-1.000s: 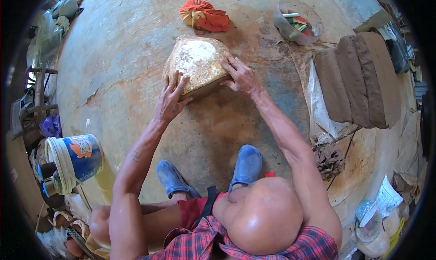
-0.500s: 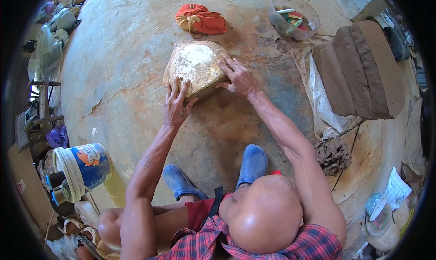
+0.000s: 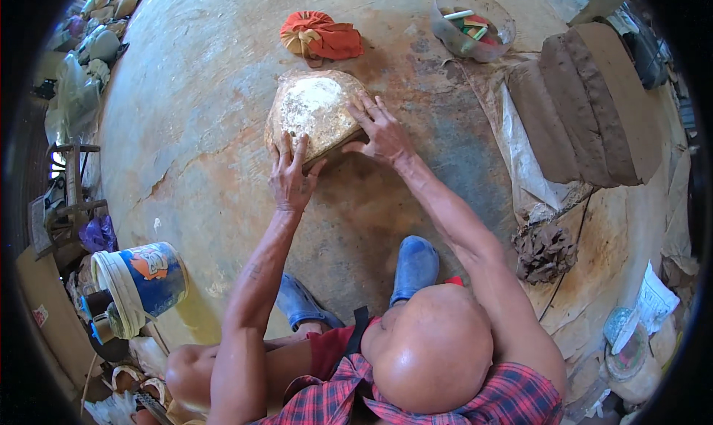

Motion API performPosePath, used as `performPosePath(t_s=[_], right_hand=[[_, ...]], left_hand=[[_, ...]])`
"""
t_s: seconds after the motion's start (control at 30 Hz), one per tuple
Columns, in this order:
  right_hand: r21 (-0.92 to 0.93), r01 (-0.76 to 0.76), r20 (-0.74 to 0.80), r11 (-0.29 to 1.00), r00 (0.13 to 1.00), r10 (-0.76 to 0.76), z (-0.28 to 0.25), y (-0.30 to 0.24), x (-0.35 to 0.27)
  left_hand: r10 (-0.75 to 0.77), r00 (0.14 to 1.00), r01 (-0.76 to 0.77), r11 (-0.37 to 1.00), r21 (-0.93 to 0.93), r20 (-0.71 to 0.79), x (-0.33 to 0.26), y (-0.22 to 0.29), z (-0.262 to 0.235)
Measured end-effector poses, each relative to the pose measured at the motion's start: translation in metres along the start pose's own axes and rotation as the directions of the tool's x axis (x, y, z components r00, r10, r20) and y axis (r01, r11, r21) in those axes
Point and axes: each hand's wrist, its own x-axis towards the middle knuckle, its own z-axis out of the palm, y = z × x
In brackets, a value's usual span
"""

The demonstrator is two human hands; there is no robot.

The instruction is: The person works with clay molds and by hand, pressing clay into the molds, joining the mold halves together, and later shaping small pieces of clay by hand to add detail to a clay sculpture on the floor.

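Left hand (image 3: pixel 291 174) slid nearer block (image 3: pixel 316 113) | worn concrete floor (image 3: pixel 193 113)

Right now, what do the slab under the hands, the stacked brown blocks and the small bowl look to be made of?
The slab both hands press looks like stone or fired clay, rough, with a white powdery dusting on top. The brown blocks look like raw wet clay: smooth, matte, soft-edged, on a pale sheet. The bowl looks like clear plastic, since the coloured pieces inside show through its wall.

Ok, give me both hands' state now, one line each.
Left hand: open, fingers spread, pressed on the near edge of the flour-dusted slab.
Right hand: open, flat against the slab's right side.
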Motion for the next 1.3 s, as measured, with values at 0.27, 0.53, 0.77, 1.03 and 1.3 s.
performPosePath(t_s=[0.27,0.53,0.77,1.03,1.3], right_hand=[[0.234,-0.111,0.218,0.966,0.974,0.059,-0.004,0.02,0.035],[0.564,-0.484,0.47,0.669,0.854,0.222,0.001,0.102,0.089],[0.879,-0.464,0.327,0.112,0.756,0.567,0.01,0.059,0.029],[0.663,-0.473,-0.026,0.58,0.76,0.65,0.03,0.031,-0.005],[0.66,-0.518,-0.118,0.544,0.644,0.756,0.032,0.021,-0.012]], left_hand=[[-0.119,0.988,0.117,0.993,0.035,0.093,-0.002,0.035,-0.017],[-0.26,0.954,0.256,0.965,0.05,0.147,0.012,0.092,-0.019],[-0.49,0.782,0.529,0.848,0.004,0.385,0.06,0.059,-0.059],[-0.126,0.98,0.143,0.985,-0.102,0.155,0.103,0.01,0.022],[-0.118,0.988,0.136,0.972,-0.19,0.102,0.103,0.002,0.03]])
